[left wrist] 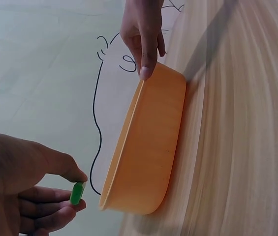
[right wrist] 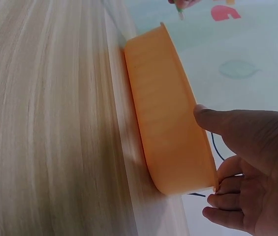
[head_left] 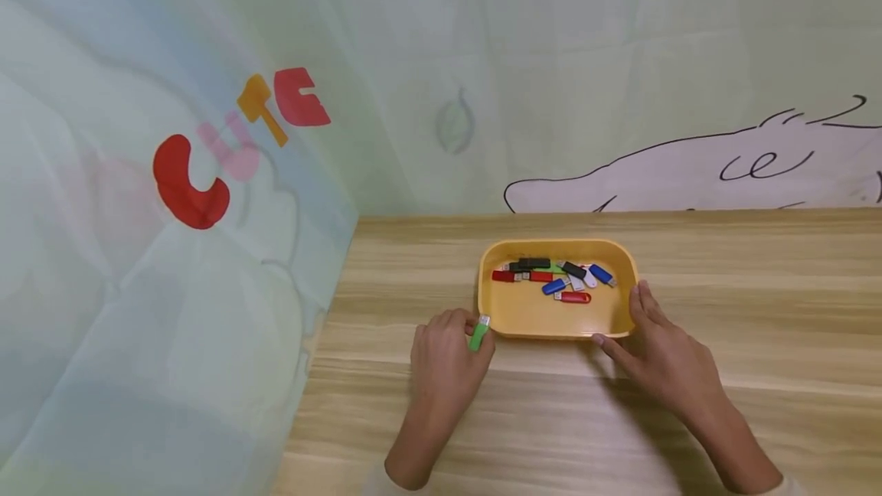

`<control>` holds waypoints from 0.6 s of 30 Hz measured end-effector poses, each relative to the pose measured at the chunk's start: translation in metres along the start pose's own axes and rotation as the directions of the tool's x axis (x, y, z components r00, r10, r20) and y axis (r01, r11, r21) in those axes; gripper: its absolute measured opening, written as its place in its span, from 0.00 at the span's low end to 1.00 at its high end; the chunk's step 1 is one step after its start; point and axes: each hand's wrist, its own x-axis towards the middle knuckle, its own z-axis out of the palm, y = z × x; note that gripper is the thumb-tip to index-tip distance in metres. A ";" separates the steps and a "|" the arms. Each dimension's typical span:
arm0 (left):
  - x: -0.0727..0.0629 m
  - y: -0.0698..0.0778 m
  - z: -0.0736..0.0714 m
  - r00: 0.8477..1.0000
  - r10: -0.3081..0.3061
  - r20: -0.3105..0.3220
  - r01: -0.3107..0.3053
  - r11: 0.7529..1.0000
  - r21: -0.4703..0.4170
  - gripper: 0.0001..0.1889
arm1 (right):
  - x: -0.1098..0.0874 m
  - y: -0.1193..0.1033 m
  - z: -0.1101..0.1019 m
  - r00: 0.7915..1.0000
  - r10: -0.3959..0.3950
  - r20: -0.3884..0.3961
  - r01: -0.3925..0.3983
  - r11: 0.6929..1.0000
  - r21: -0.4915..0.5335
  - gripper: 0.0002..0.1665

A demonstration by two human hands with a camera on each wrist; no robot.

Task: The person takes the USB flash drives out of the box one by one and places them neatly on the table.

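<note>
My left hand [head_left: 448, 354] pinches a green USB stick [head_left: 478, 334] between thumb and fingers, its metal plug pointing away from me. In the head view it is by the near left corner of a yellow-orange plastic tray [head_left: 544, 325]; the left wrist view shows the stick [left wrist: 77, 193] above rim height. My right hand [head_left: 671, 366] holds the tray's near right corner, thumb on the near rim, fingers along the right end. Inside the tray, toward the far side, lie several USB sticks, among them a red one [head_left: 575, 298], a blue one [head_left: 602, 275] and a black one [head_left: 534, 262].
The tray stands on a wood-grain table [head_left: 551, 419]. Behind the table hangs a pale printed sheet [head_left: 413, 60] with a line drawing at the right. Another sheet [head_left: 103, 289] with coloured letters borders the table's left edge.
</note>
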 end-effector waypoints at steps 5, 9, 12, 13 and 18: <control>-0.006 -0.001 0.001 1.000 -0.003 -0.012 0.003 1.000 -0.001 0.05 | 0.000 -0.001 0.000 1.000 0.001 0.005 -0.001 1.000 0.003 0.63; -0.011 -0.001 0.004 1.000 -0.015 0.007 0.015 1.000 0.004 0.05 | 0.000 -0.001 0.001 1.000 0.004 0.006 -0.004 1.000 0.012 0.63; -0.014 -0.002 0.009 0.999 -0.023 0.024 0.022 1.000 0.016 0.06 | 0.000 0.000 0.001 1.000 0.000 0.008 0.000 1.000 0.008 0.63; -0.015 -0.002 0.010 0.999 -0.023 0.026 0.023 1.000 0.019 0.06 | 0.000 0.000 0.001 1.000 -0.002 0.008 0.002 1.000 0.006 0.63; -0.018 -0.003 0.018 0.999 -0.024 0.024 0.024 0.999 0.033 0.05 | 0.001 0.001 0.001 1.000 -0.013 0.007 0.013 1.000 0.004 0.63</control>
